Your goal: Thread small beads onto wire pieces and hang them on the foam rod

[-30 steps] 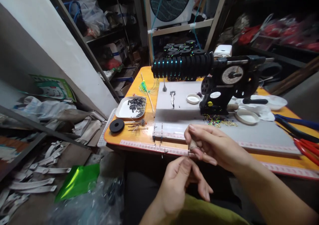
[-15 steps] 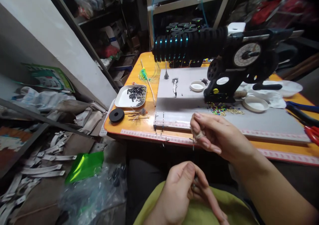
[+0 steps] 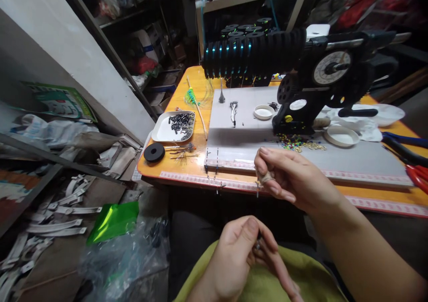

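Right hand sits just right of centre frame, forearm running off to the lower right, fingers curled and thumb meeting fingertips in a tight pinch. Left hand is low at bottom centre, fingers folded in, thumb pressed against the index finger.

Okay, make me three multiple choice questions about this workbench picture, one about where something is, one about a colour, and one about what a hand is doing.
1. Where does the white tray of small black pieces sit?
A. left part of the orange table
B. on the floor
C. on the winding machine

2. What colour is the shiny bag on the floor?
A. red
B. green
C. blue

3. How is the right hand?
A. flat on the table
B. open, palm up
C. pinched on something small

Answers:
1 A, the white tray lies beside the grey mat.
2 B, the shiny bag is bright green.
3 C, the right hand pinches something small above the left hand.
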{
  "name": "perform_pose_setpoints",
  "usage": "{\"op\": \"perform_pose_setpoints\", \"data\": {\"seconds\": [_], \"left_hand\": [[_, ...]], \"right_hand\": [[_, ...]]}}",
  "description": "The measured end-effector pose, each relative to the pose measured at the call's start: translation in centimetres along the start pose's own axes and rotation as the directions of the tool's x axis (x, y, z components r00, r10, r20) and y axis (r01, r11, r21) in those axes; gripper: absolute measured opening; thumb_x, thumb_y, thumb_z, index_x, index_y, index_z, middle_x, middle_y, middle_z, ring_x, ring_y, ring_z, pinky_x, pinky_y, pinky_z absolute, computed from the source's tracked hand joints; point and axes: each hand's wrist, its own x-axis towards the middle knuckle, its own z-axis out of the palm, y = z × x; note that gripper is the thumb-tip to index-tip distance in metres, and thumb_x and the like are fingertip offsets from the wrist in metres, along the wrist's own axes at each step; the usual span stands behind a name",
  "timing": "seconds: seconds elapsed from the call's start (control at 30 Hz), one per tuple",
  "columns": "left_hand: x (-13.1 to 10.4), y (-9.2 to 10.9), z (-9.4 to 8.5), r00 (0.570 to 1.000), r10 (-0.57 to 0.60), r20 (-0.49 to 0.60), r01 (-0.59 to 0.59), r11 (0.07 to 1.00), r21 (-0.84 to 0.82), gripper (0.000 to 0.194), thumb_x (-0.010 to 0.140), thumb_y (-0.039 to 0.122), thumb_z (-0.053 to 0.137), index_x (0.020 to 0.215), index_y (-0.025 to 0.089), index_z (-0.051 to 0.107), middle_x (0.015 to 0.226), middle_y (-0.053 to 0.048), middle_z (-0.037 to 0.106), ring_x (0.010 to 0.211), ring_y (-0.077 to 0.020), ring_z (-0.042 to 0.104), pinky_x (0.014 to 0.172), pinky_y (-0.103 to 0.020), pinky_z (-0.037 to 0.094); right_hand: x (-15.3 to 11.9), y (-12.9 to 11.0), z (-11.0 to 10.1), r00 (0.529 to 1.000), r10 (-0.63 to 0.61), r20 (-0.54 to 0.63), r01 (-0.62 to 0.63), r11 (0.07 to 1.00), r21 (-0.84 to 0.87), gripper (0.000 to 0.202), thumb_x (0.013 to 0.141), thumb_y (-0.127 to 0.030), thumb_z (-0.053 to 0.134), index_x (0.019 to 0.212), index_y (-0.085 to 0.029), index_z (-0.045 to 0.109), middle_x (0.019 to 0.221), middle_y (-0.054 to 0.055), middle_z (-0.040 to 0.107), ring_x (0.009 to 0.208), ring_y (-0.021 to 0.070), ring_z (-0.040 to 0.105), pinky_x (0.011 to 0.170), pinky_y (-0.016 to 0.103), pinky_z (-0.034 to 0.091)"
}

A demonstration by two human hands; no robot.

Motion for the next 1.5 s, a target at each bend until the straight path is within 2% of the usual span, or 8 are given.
{"op": "perform_pose_setpoints", "data": {"seconds": [0.2, 0.3, 0.4, 0.7, 0.8, 0.97, 1.13, 1.5], "left_hand": [[1.3, 3.0, 0.1, 0.95, 0.303, 0.068, -0.297, 0.821, 0.487, 0.038, 0.098, 0.037, 0.047, 0.115, 0.009, 0.067, 0.088, -0.013, 0.077, 0.086, -0.0226, 0.072, 0.088, -0.037, 0.052], [2.6, 4.2, 0.3, 0.945, 0.326, 0.04, -0.286, 0.756, 0.589, 0.042, 0.101, 0.043, 0.038, 0.127, 0.015, 0.055, 0.078, -0.008, 0.074, 0.06, -0.0192, 0.071, 0.06, -0.031, 0.056], [3.6, 4.9, 0.5, 0.956, 0.294, -0.011, -0.211, 0.714, 0.668, 0.043, 0.1, 0.051, 0.032, 0.116, 0.017, 0.054, 0.068, -0.003, 0.069, 0.04, -0.0142, 0.063, 0.036, -0.02, 0.043], [4.1, 5.9, 0.5, 0.941, 0.336, 0.032, -0.183, 0.428, 0.885, 0.038, 0.102, 0.046, 0.033, 0.086, 0.018, 0.053, 0.052, 0.007, 0.052, 0.032, -0.0047, 0.047, 0.041, -0.017, 0.041], [4.3, 5.5, 0.3, 0.953, 0.3, 0.045, -0.214, 0.56, 0.8, 0.038, 0.1, 0.047, 0.039, 0.082, 0.017, 0.054, 0.055, 0.005, 0.056, 0.031, -0.0047, 0.049, 0.035, -0.015, 0.036], [4.2, 3.0, 0.0, 0.979, 0.172, 0.106, -0.194, 0.945, 0.263, 0.046, 0.095, 0.053, 0.046, 0.074, 0.013, 0.056, 0.041, 0.004, 0.055, 0.025, -0.0086, 0.051, 0.032, -0.016, 0.042], [3.4, 1.4, 0.3, 0.977, 0.201, 0.065, -0.198, 0.979, -0.053, 0.044, 0.098, 0.044, 0.045, 0.071, 0.012, 0.057, 0.035, 0.005, 0.052, 0.021, -0.0066, 0.046, 0.041, -0.02, 0.051], [1.8, 0.5, 0.2, 0.98, 0.197, 0.012, -0.194, 0.973, -0.128, 0.044, 0.1, 0.038, 0.04, 0.069, 0.012, 0.058, 0.033, 0.004, 0.047, 0.023, -0.0076, 0.045, 0.029, -0.013, 0.037]], "right_hand": [[-0.3, -0.5, -0.2, 0.995, -0.096, 0.025, 0.098, 0.989, -0.108, 0.029, 0.09, -0.044, 0.062, 0.084, -0.016, 0.068, 0.047, -0.004, 0.056, 0.03, 0.0001, 0.033, 0.031, 0.01, 0.02], [-0.4, -0.6, -0.4, 0.992, -0.125, 0.022, 0.127, 0.96, -0.251, 0.03, 0.092, -0.046, 0.059, 0.097, -0.018, 0.069, 0.047, -0.005, 0.055, 0.032, 0.0011, 0.037, 0.032, 0.01, 0.025], [-0.5, -0.6, -0.6, 0.994, -0.111, 0.001, 0.105, 0.936, -0.337, 0.036, 0.092, -0.05, 0.057, 0.103, -0.018, 0.069, 0.046, -0.005, 0.053, 0.032, 0.0017, 0.037, 0.033, 0.011, 0.026], [-0.5, -1.0, -0.5, 0.998, -0.066, 0.014, 0.067, 0.954, -0.291, 0.036, 0.09, -0.049, 0.06, 0.105, -0.017, 0.07, 0.045, -0.005, 0.055, 0.029, 0.001, 0.037, 0.029, 0.009, 0.025], [-0.3, -0.8, -0.2, 0.995, 0.016, 0.103, -0.018, 1.0, 0.023, 0.033, 0.088, -0.047, 0.063, 0.09, -0.015, 0.069, 0.051, 0.0, 0.064, 0.026, 0.0015, 0.039, 0.029, 0.011, 0.031], [0.1, -0.2, 0.8, 0.986, 0.088, 0.144, -0.131, 0.938, 0.32, 0.045, 0.085, -0.046, 0.063, 0.057, -0.018, 0.042, 0.043, -0.005, 0.054, 0.02, -0.0004, 0.028, 0.022, 0.008, 0.019], [0.2, 0.3, 1.8, 0.987, 0.098, 0.129, -0.141, 0.915, 0.379, 0.046, 0.081, -0.043, 0.066, 0.056, -0.018, 0.036, 0.039, -0.008, 0.049, 0.019, -0.001, 0.024, 0.021, 0.006, 0.019], [0.4, 0.8, 2.0, 0.99, 0.094, 0.104, -0.127, 0.92, 0.371, 0.045, 0.083, -0.042, 0.063, 0.057, -0.019, 0.036, 0.039, -0.008, 0.047, 0.02, -0.0018, 0.022, 0.022, 0.006, 0.017]]}}
